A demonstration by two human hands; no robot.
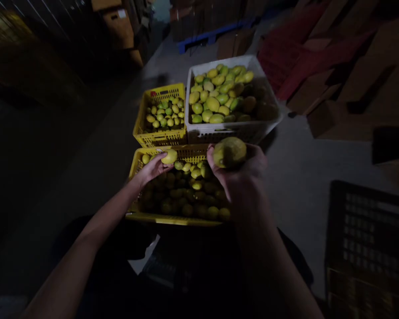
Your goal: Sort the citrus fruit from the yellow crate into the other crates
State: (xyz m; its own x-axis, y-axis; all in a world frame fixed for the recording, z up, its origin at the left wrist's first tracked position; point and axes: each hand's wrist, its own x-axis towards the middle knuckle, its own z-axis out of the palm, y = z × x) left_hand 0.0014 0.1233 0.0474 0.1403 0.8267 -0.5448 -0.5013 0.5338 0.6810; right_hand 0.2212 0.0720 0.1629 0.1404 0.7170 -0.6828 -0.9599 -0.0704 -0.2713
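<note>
My left hand (155,169) grips a yellow lemon (169,156) over the far left part of the near yellow crate (173,219). In my right hand (249,170), raised above that crate's right side, is a larger-looking greenish-yellow lemon (229,152), partly in shadow. Many lemons (197,173) lie inside the near crate, the front ones dim. Behind it to the left stands a smaller-looking yellow crate (161,138) with green and yellow lemons. A white crate (232,127), heaped with lemons (213,104), stands beside it on the right.
Cardboard boxes (118,29) are stacked at the back left, and more boxes (369,88) lie on the right by a red crate (279,57). A blue pallet (202,39) is at the back. A dark crate (362,230) stands at the lower right on the grey floor.
</note>
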